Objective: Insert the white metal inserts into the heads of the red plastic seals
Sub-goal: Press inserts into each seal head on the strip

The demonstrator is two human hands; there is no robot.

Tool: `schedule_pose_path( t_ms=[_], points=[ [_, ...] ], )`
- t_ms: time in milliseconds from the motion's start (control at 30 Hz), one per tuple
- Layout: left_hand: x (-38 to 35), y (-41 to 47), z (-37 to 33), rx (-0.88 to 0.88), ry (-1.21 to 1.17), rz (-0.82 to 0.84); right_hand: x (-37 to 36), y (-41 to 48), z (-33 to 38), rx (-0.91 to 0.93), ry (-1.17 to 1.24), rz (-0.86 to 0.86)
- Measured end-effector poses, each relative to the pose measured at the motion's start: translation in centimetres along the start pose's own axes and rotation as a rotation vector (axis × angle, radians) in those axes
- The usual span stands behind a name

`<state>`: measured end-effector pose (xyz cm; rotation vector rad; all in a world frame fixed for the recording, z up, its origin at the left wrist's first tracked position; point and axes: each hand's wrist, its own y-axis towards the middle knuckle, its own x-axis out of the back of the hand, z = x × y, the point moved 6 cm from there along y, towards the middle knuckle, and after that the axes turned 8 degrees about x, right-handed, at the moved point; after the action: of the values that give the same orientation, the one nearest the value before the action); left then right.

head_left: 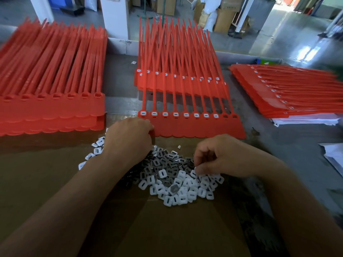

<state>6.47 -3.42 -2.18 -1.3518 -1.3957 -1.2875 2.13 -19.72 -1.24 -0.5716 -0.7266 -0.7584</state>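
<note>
While the left hand (130, 140) grips the near-left corner of the red plastic strip of seals (200, 127), fingers curled over its edge, the right hand (224, 156) is down in the loose pile of white square metal inserts (176, 184), fingertips pinching a single insert (194, 174) on the pile's right side. That pile sits between the two hands on a brown cardboard sheet (167, 229), and the strip lies just beyond them. Eight heads along the strip show white; the two rightmost heads (230, 116) are open. More red seals sit on the grey counter (278, 145): a tall left stack (52, 112), a rear stack (176, 80), and a right stack (297, 93), well apart from the hands
</note>
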Motion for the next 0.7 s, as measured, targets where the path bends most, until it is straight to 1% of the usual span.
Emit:
schedule_pose_path(
  t_ms=[67, 167, 400, 567, 700],
  points=[
    [0.0, 0.0, 0.0, -0.001, -0.002, -0.001, 0.2, -0.1, 0.3, 0.020, 0.023, -0.015],
    [0.0, 0.0, 0.0, -0.003, -0.003, -0.003, 0.8, -0.2, 0.4, 0.046, 0.059, -0.095],
    [0.0, -0.1, 0.0, 0.001, -0.007, -0.001, 1.9, -0.5, -0.7, 0.003, 0.268, -0.295],
    [0.1, -0.1, 0.1, 0.002, -0.008, -0.003, 2.6, -0.6, -1.3, -0.039, 0.214, -0.406],
    [0.1, -0.1, 0.0, 0.001, -0.014, 0.002, 2.7, -0.6, -1.7, -0.061, 0.218, -0.415]
  ],
)
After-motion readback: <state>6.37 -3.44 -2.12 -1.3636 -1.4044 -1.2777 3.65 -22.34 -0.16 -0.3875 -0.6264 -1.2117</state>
